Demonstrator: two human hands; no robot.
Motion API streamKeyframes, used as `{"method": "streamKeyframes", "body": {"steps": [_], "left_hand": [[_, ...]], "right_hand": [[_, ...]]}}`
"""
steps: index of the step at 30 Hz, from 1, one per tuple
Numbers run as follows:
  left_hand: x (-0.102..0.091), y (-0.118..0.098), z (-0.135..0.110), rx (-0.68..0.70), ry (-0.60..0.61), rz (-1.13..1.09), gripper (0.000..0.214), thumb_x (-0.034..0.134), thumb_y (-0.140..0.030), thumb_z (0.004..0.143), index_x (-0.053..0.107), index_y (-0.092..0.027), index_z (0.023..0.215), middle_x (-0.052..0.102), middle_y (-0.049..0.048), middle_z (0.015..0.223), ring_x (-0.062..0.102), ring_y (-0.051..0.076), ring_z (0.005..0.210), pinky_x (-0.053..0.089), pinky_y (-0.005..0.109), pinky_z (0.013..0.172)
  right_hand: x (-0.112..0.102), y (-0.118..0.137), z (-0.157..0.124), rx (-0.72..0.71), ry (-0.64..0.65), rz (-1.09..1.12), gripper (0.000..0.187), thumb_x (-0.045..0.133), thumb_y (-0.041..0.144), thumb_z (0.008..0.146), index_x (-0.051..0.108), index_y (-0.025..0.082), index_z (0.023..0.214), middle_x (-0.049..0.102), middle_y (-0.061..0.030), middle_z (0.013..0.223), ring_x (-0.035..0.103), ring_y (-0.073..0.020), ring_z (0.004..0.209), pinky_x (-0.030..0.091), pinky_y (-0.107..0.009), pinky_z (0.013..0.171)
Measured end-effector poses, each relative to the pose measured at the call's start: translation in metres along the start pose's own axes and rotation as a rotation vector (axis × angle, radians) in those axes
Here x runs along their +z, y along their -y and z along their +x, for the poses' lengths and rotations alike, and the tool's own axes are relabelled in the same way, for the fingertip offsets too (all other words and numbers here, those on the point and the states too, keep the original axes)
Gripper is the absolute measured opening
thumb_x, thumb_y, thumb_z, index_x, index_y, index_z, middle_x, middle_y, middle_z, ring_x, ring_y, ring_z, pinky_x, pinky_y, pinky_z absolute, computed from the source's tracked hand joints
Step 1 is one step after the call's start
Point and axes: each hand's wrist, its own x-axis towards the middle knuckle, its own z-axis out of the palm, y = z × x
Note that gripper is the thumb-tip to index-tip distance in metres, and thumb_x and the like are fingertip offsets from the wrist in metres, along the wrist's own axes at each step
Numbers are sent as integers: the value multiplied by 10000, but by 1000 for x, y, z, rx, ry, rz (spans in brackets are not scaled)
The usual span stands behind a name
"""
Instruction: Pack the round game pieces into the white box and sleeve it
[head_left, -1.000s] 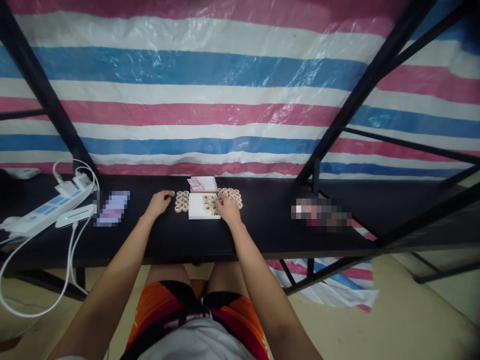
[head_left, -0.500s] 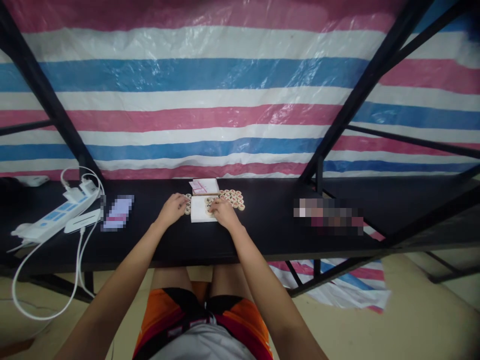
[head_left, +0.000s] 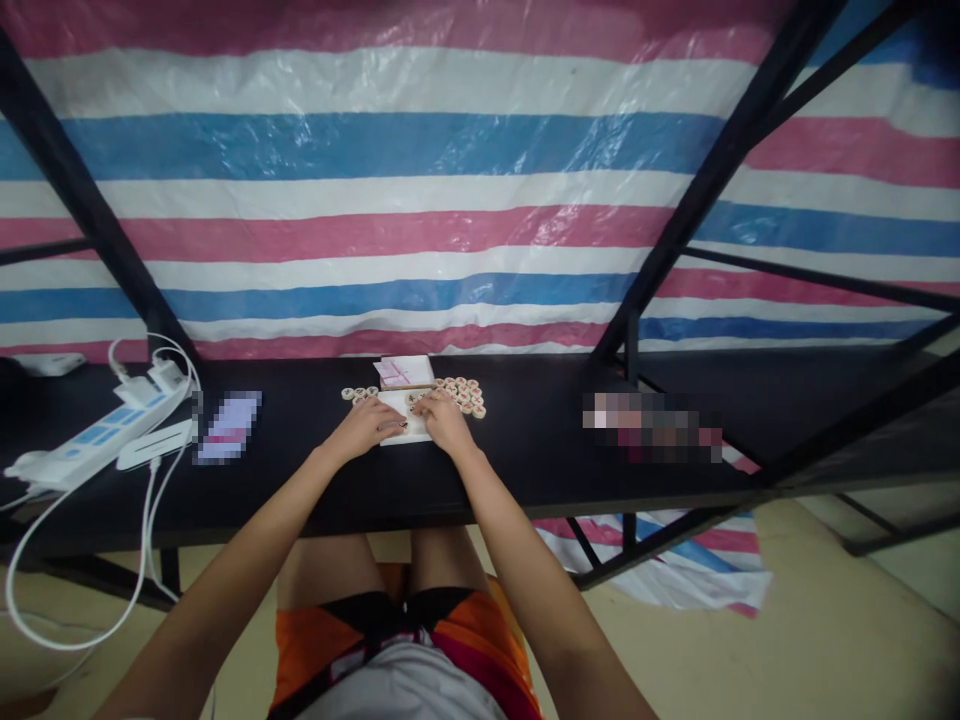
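In the head view, your left hand (head_left: 367, 425) reaches over the left side of the shallow white rectangular box (head_left: 394, 399) on the black tabletop (head_left: 540, 450), fingers bent; I cannot tell whether they clamp a piece. Your right hand (head_left: 448, 420) curls over the box's right side, its grip likewise unclear. Round cream pieces with red marks (head_left: 463, 395) lie just right of the box, round cream pieces with dark marks (head_left: 360, 393) just left
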Motion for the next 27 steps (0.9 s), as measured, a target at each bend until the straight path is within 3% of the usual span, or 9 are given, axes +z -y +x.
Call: {"method": "streamKeyframes", "body": {"steps": [6, 12, 15, 17, 20, 23, 27], "left_hand": [[-3, -1, 3, 11, 37, -52, 352, 452, -473, 902, 713, -255, 993, 706, 52, 998, 530, 213, 937, 346, 346, 859], [-2, -6, 9, -24, 40, -29, 235, 558, -401, 842, 712, -224, 846, 704, 46, 856, 545, 221, 903, 356, 361, 865], [-9, 1, 5, -38, -45, -66, 197, 568, -364, 824, 696, -216, 839, 700, 37, 882, 559, 212, 900, 383, 344, 864], [-18, 13, -2, -141, -177, -99, 202, 553, -351, 825, 688, -207, 868, 699, 40, 896, 574, 197, 871, 411, 322, 843], [-31, 37, -15, -479, -347, -69, 246, 570, -346, 800, 667, -193, 966, 690, 59, 930, 593, 198, 847, 445, 304, 807], [-34, 56, -24, -614, -268, -52, 203, 576, -316, 784, 677, -180, 896, 688, 62, 849, 613, 204, 820, 454, 291, 783], [-22, 64, -24, -594, -160, -59, 185, 572, -290, 769, 691, -178, 857, 677, 64, 849, 617, 197, 782, 463, 276, 764]], "right_hand": [[5, -9, 0, 219, -110, 22, 238, 464, 109, 757, 682, 178, 822, 567, -65, 942, 533, -191, 904, 422, -323, 875], [3, -9, -2, 239, -84, -12, 217, 465, 131, 771, 672, 189, 802, 592, -51, 908, 549, -179, 892, 423, -297, 869], [1, -8, -2, 236, -74, 0, 219, 464, 128, 765, 672, 191, 792, 603, -49, 905, 551, -174, 881, 425, -288, 854], [-1, -8, -1, 246, -96, 19, 225, 459, 137, 760, 675, 188, 793, 607, -48, 895, 551, -172, 847, 429, -292, 840], [-5, -10, 1, 248, -150, 53, 233, 457, 152, 745, 677, 176, 817, 607, -46, 857, 542, -168, 761, 439, -298, 797], [-10, -10, 1, 269, -221, 96, 238, 454, 173, 744, 662, 174, 858, 620, -46, 860, 544, -167, 746, 440, -286, 770], [-19, -6, 0, 313, -297, 266, 283, 401, 314, 836, 629, 175, 930, 640, -37, 866, 561, -154, 757, 438, -252, 721]]}}
